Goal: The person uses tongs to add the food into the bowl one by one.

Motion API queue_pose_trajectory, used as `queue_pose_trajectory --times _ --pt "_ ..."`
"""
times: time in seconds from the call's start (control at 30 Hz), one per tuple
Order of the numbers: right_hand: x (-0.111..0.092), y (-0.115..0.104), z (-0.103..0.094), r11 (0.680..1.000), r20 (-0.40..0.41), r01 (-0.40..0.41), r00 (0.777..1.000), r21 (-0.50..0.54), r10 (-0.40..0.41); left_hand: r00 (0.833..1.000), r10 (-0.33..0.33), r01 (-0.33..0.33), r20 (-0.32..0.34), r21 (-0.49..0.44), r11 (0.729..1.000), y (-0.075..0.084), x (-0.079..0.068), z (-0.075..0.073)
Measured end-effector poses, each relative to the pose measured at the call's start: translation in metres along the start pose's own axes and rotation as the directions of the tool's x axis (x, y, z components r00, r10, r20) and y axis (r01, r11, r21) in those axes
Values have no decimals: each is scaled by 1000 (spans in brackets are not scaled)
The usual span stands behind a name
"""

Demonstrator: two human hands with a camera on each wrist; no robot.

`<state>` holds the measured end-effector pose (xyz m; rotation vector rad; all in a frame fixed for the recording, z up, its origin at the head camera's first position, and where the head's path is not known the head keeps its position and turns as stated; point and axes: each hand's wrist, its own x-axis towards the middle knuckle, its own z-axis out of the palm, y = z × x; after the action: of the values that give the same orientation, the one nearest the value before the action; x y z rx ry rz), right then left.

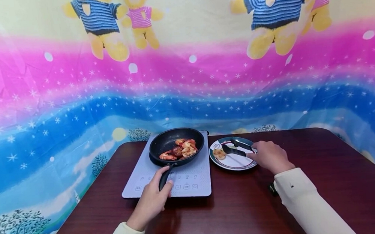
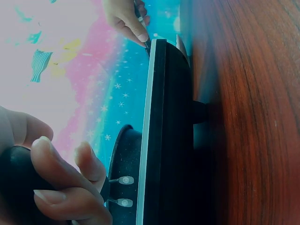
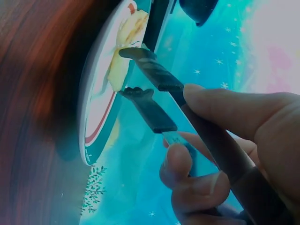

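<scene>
My left hand [image 1: 152,198] grips the black handle [image 1: 164,179] of a frying pan [image 1: 158,143]. Several pieces of food lie in the pan: shrimp [image 1: 167,156], a dark reddish round piece [image 1: 177,151] and a pale slice with holes, like lotus root [image 1: 189,152]. In my right hand [image 1: 272,157] is a pair of tongs [image 1: 234,150] with black tips, held between thumb and fingers. The tips stand apart over a plate [image 1: 227,164] with a dark green rim. Beside them on the plate lie browned lotus root slices [image 3: 119,68]; whether a tip touches one, I cannot tell.
Under the pan is a white induction cooker [image 1: 140,185] with touch buttons along its front. The plate stands right of it on a dark reddish-brown table [image 1: 250,209]. A printed cloth [image 1: 203,74] with bears hangs behind the table.
</scene>
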<state>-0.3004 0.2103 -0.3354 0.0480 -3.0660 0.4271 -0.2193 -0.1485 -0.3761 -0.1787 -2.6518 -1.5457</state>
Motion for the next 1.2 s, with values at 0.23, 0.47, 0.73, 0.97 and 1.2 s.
queue_pose_trajectory --times 0.23,0.47,0.73,0.97,1.2 --pt "-2 3 -1 999 6 -40 999 16 40 1000 10 -10 -1 1 1000 -1 0 0" --pt "-6 9 -12 999 49 -7 999 31 5 1000 13 -13 -2 -5 1000 -1 0 0" --pt "-13 10 -26 997 93 64 993 33 -67 1000 11 -11 -4 -4 1000 -1 0 0" --pt "-9 10 -18 998 111 10 994 58 -17 1000 5 -5 0 -9 1000 -2 0 0" --pt "-1 13 -6 998 104 7 995 58 -13 1000 9 -9 0 -3 1000 -1 1 0"
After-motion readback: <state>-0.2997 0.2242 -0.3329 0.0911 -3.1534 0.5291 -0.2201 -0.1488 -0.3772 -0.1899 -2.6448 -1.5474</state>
